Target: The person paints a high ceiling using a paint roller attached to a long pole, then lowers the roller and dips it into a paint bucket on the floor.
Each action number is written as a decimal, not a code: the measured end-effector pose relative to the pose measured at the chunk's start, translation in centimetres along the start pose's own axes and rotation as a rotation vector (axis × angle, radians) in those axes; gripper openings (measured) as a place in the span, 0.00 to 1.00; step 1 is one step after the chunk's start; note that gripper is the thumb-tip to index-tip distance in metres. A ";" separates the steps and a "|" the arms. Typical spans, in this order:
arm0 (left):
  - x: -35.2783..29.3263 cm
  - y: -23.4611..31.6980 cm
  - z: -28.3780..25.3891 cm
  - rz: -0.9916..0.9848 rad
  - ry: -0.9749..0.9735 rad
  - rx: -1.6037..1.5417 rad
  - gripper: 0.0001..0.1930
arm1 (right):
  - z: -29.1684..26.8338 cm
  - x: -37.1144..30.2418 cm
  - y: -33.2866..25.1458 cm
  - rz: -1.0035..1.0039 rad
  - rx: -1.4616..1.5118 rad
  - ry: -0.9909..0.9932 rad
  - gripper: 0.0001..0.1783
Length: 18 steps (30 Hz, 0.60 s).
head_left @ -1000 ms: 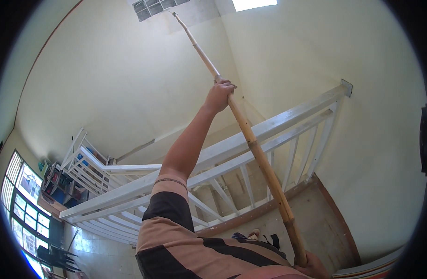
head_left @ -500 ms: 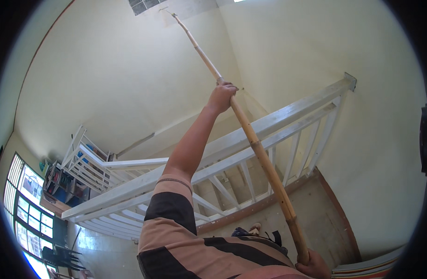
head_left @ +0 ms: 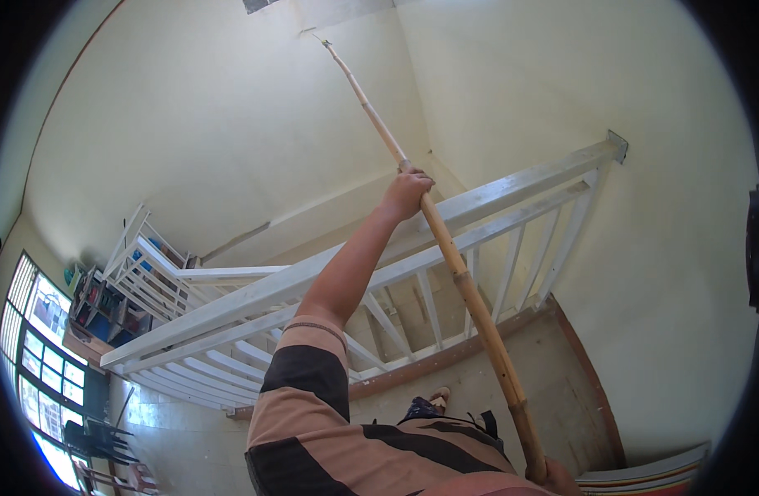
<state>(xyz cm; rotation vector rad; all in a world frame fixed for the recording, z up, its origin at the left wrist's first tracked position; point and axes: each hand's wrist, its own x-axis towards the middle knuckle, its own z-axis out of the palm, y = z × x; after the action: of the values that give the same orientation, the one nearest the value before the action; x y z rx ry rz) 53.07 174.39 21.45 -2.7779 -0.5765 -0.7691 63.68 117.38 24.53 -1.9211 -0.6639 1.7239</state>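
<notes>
We see a long pole that looks like bamboo: pale tan, jointed with darker nodes, its skin smooth with a faint sheen. The left hand closes round it, toward twelve o'clock, and the right hand grips its foot at five o'clock. The sleeve is soft matt cloth in salmon and black stripes. The railing looks like painted wood, white and semi-glossy. The walls are matt cream plaster, smooth. The floor looks like bare grey cement, rough and dull, edged by a reddish-brown skirting. At eight o'clock the window shows glossy glass in dark frames.
</notes>
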 end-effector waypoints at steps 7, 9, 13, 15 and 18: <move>-0.7 2.1 -1.2 -0.026 0.059 -0.080 0.10 | 0.0 -2.8 1.1 -0.006 -0.096 0.073 0.20; -0.6 2.4 -2.1 -0.019 0.122 -0.098 0.11 | -0.4 -2.9 2.1 -0.034 -0.077 0.065 0.21; -0.5 2.7 -3.7 -0.006 0.167 -0.115 0.12 | -0.5 -1.3 4.4 -0.146 0.172 -0.022 0.27; -0.1 2.2 -4.6 0.012 0.197 -0.102 0.12 | -0.7 -0.9 5.0 -0.114 0.110 -0.011 0.26; 0.4 1.2 -5.4 0.024 0.221 -0.087 0.11 | -0.5 -0.1 4.7 -0.183 0.149 -0.045 0.27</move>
<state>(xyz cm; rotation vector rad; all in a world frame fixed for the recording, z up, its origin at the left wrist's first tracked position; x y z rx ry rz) 51.52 171.83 26.09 -2.7196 -0.4780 -1.1024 64.34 113.68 21.63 -1.6710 -0.6850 1.6573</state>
